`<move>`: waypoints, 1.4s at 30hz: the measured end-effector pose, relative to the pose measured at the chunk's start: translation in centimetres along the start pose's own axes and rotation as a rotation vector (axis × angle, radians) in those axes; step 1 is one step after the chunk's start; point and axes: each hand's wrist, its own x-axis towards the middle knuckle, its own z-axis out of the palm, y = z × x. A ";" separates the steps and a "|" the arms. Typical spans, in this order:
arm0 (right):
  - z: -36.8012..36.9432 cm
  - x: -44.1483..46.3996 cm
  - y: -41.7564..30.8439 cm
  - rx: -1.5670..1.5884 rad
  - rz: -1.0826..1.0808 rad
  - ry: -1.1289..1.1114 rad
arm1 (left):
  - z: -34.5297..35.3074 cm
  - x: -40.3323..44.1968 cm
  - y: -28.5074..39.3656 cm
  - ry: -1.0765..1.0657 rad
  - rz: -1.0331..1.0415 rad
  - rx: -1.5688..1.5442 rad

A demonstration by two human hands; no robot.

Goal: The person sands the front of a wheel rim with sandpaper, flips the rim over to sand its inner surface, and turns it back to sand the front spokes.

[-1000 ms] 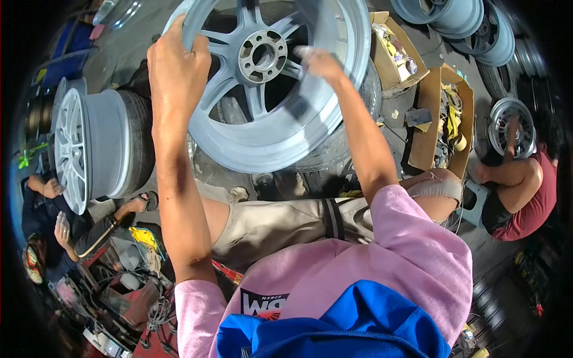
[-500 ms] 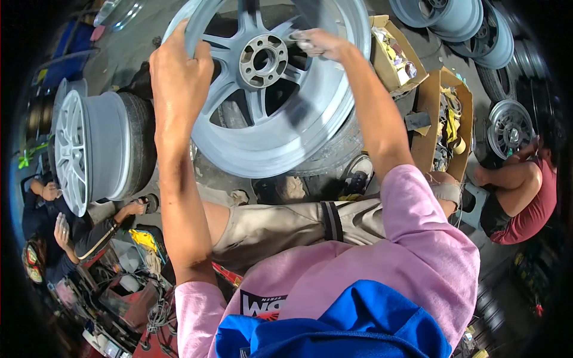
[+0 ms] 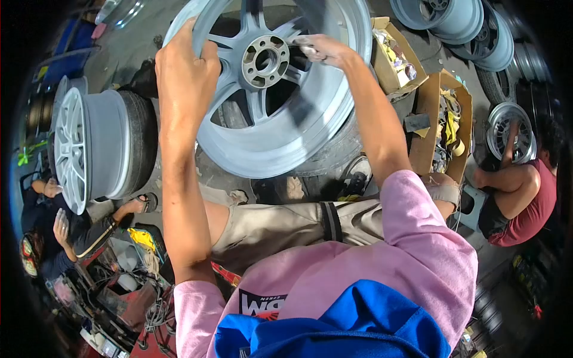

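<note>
The left hand (image 3: 188,74) grips the wheel (image 3: 256,156) at ten o'clock, seemingly steadying it; the right hand (image 3: 324,49) curls its fingers toward two o'clock, contents unclear.

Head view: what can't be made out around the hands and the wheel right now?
All in the head view:
- Top of the pale grey, metal, spoked wheel: cut off by the upper edge.
- Most fingertips of the left hand: hidden by the hand itself.
- Anything inside the right hand: its curled fingers cover it.
- Much of the dusty dark rubber tyre: covered by the wheel.
</note>
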 end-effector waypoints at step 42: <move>2.8 3.6 2.2 -0.668 -0.161 0.444 | 0.2 -0.3 -0.4 0.003 0.010 0.033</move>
